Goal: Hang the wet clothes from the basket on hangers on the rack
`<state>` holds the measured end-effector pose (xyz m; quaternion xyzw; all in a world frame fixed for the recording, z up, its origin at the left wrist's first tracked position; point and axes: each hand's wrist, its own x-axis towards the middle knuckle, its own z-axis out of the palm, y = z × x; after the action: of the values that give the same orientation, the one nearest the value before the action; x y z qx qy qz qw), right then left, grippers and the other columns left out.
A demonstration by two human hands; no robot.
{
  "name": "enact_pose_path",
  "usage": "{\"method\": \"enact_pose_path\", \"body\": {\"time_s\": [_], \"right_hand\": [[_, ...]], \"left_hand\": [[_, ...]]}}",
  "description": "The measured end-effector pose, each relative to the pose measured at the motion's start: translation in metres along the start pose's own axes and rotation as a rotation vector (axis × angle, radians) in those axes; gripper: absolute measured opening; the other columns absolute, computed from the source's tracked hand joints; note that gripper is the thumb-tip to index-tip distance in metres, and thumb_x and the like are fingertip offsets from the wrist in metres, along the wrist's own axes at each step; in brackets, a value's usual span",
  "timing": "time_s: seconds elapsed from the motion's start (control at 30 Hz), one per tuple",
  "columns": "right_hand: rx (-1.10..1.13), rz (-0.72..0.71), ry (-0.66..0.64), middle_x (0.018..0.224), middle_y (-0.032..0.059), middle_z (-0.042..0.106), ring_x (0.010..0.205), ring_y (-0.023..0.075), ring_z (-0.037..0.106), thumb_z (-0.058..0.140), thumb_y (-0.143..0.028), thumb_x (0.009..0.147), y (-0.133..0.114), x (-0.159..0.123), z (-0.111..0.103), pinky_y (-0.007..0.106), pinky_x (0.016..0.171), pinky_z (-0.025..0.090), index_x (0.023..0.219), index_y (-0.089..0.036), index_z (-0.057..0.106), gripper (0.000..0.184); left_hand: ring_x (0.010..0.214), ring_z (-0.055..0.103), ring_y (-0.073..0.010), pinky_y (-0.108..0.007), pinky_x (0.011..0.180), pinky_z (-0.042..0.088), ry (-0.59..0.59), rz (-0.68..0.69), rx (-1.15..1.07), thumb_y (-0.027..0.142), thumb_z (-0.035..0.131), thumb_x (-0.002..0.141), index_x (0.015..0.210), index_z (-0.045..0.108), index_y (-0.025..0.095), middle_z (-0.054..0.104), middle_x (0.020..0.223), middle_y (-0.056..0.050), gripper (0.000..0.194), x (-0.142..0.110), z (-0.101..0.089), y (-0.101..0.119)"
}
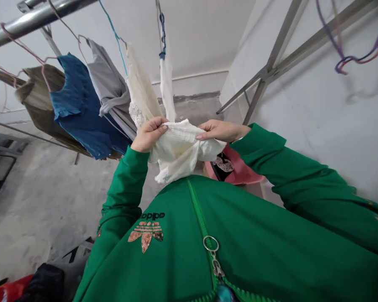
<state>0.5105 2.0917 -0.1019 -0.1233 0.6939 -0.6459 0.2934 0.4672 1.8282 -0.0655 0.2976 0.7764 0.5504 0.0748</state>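
Cloth [181, 144] hangs loosely spread, we judge, because the fingers [158, 121] of our left hand [149, 133] and right hand [222, 130] pinch its upper sides.

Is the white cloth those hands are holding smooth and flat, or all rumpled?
Rumpled: the white cloth hangs in loose folds, pinched by the left hand and the right hand.

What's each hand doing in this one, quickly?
Left hand: closed, pinching the cream garment between thumb and fingers.
Right hand: closed, gripping the same garment's other side.
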Motion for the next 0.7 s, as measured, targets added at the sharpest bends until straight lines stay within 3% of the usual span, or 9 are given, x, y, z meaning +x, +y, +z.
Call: {"method": "enact_pose_path", "body": {"time_s": [0.17, 0.3, 0.4, 0.47, 0.57, 0.7], "right_hand": [[-0.088, -0.198, 0.084, 0.084, 0.0024, 0.068, 0.084, 0.0162, 0.061, 0.075, -0.052, 0.071, -0.009, 0.002, -0.008, 0.029, 0.077, 0.05, 0.08, -0.019, 0.068, 0.035], [-0.224, -0.254, 0.03, 0.086, 0.0015, 0.068, 0.084, 0.0173, 0.061, 0.075, -0.05, 0.071, -0.011, 0.001, -0.011, 0.03, 0.077, 0.05, 0.083, -0.021, 0.068, 0.032], [-0.402, -0.214, -0.002, 0.086, 0.0016, 0.068, 0.083, 0.0195, 0.062, 0.074, -0.046, 0.07, 0.01, 0.007, -0.015, 0.031, 0.073, 0.051, 0.086, -0.021, 0.069, 0.029], [-0.563, -0.191, 0.115, 0.084, 0.0028, 0.068, 0.08, 0.0205, 0.061, 0.069, -0.044, 0.074, 0.028, 0.012, -0.021, 0.032, 0.071, 0.05, 0.083, -0.021, 0.07, 0.025], [-0.796, -0.279, 0.414, 0.089, 0.0063, 0.067, 0.086, 0.0226, 0.061, 0.057, -0.037, 0.082, 0.045, 0.017, -0.034, 0.036, 0.078, 0.049, 0.081, -0.019, 0.071, 0.023], [-0.935, -0.312, 0.943, 0.105, 0.0111, 0.063, 0.102, 0.0274, 0.058, 0.048, -0.031, 0.088, 0.045, 0.015, -0.043, 0.045, 0.091, 0.046, 0.095, -0.02, 0.074, 0.03]], "left_hand": [[0.076, 0.06, -0.0148, -0.029, 0.075, 0.05, -0.03, 0.109, 0.242, 0.026, 0.062, 0.081, 0.084, 0.066, 0.016, 0.062, 0.073, 0.001, 0.012, 0.01, -0.02, 0.021], [0.072, 0.06, -0.0143, -0.027, 0.067, 0.05, 0.086, 0.141, 0.206, 0.028, 0.065, 0.082, 0.083, 0.066, 0.017, 0.06, 0.069, 0.001, 0.012, 0.013, -0.032, 0.027], [0.063, 0.055, -0.0108, -0.024, 0.058, 0.045, 0.153, 0.134, 0.121, 0.032, 0.067, 0.082, 0.082, 0.065, 0.018, 0.057, 0.066, 0.003, 0.015, 0.011, -0.039, 0.028], [0.058, 0.049, -0.008, -0.023, 0.054, 0.039, 0.182, 0.134, 0.074, 0.034, 0.068, 0.082, 0.081, 0.064, 0.018, 0.056, 0.065, 0.004, 0.017, 0.006, -0.043, 0.03], [0.06, 0.05, -0.0082, -0.023, 0.055, 0.038, 0.164, 0.133, 0.117, 0.037, 0.066, 0.084, 0.084, 0.064, 0.017, 0.057, 0.067, 0.003, 0.019, -0.009, -0.038, 0.037], [0.072, 0.06, -0.0127, -0.024, 0.064, 0.046, -0.179, 0.133, 0.26, 0.033, 0.055, 0.09, 0.095, 0.063, 0.016, 0.065, 0.078, -0.001, 0.019, -0.035, 0.007, 0.048]]}}
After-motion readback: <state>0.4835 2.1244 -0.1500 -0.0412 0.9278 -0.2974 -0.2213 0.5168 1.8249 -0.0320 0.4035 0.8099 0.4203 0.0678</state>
